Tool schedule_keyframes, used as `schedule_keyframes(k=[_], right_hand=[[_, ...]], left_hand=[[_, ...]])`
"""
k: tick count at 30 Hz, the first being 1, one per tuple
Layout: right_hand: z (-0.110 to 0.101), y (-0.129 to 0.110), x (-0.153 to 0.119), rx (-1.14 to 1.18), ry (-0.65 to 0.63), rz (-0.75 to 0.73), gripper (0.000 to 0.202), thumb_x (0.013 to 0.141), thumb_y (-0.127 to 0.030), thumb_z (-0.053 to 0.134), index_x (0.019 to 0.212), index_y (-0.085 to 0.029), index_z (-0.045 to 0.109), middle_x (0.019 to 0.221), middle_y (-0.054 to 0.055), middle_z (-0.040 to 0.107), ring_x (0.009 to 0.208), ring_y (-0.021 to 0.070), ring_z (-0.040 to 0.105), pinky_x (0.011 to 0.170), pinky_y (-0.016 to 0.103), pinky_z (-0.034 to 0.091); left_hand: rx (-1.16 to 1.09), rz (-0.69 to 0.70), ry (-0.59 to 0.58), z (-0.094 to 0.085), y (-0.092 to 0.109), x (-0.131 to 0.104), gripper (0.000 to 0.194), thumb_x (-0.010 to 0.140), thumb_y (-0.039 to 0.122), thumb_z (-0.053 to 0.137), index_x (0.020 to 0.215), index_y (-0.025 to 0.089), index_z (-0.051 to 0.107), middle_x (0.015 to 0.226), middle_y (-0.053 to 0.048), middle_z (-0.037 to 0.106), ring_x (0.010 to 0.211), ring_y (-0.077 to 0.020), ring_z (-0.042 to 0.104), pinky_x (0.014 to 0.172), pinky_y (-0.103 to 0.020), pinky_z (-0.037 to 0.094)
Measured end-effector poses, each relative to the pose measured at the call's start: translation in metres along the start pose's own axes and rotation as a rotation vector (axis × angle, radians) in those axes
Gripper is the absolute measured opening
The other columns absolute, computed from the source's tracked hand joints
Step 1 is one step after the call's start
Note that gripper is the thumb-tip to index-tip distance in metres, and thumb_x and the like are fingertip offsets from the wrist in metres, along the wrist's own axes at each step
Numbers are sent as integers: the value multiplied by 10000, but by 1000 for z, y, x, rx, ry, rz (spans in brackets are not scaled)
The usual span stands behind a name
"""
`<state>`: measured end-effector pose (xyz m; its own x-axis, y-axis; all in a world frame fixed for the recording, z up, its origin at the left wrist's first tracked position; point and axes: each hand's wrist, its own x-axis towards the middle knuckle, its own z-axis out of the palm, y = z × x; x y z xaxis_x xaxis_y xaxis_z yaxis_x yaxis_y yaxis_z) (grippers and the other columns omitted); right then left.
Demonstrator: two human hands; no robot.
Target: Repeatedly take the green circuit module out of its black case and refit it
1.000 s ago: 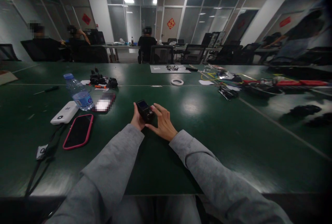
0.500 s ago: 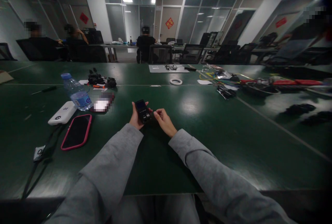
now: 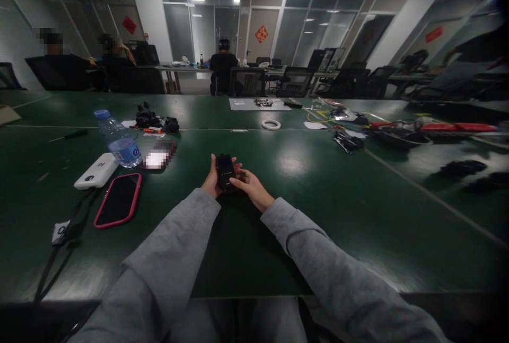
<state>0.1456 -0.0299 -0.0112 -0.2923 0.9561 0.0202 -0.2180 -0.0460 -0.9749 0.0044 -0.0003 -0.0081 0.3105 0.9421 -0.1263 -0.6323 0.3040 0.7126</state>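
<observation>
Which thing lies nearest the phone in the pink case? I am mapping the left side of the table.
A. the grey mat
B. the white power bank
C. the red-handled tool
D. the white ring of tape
B: the white power bank lies just beyond the top left end of the phone in the pink case, while the ring of tape is far off across the green table.

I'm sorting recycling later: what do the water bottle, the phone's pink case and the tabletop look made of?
Water bottle: clear thin plastic, see-through with a blue cap. Pink case around the phone: probably rubbery silicone or soft plastic, with a matte rim. Tabletop: smooth dark green, glossy laminate or painted surface, judging by the lamp reflections.
</observation>
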Motion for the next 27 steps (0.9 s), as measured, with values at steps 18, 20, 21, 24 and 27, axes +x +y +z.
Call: schedule_keyframes(k=[18,20,21,24,27], right_hand=[[-19,7,11,20,156,-95,635,645,-473,775,1149,-176,527,1013,69,642,977,182,623,938,366,491],[-19,6,10,10,155,-92,633,652,-483,765,1152,-176,525,1012,70,644,967,184,627,929,368,494],[-19,5,10,2,154,-92,632,656,-487,761,1153,-177,524,1016,71,645,965,185,628,925,370,495],[-18,4,9,4,147,-75,625,663,-483,758,1156,-182,520,1018,69,647,962,187,630,924,375,495],[-18,3,9,49,146,-50,621,664,-456,769,1160,-187,508,1010,61,645,960,187,632,931,369,490]], left_hand=[[254,140,35,-3,-1,-4,399,641,174,805,1003,109,651,1005,-83,683,927,-162,638,977,-358,436],[251,146,29,-3,-1,-3,413,631,171,812,1005,104,651,993,-80,684,909,-154,641,967,-348,439],[251,148,33,-4,0,-2,416,626,170,815,1003,102,650,984,-79,686,897,-151,643,955,-343,444],[255,147,57,-4,0,-2,417,630,182,815,1003,99,648,954,-81,690,857,-149,648,916,-333,462],[260,150,72,-3,0,-2,421,639,193,813,1011,89,647,937,-92,691,838,-154,652,905,-335,464]])
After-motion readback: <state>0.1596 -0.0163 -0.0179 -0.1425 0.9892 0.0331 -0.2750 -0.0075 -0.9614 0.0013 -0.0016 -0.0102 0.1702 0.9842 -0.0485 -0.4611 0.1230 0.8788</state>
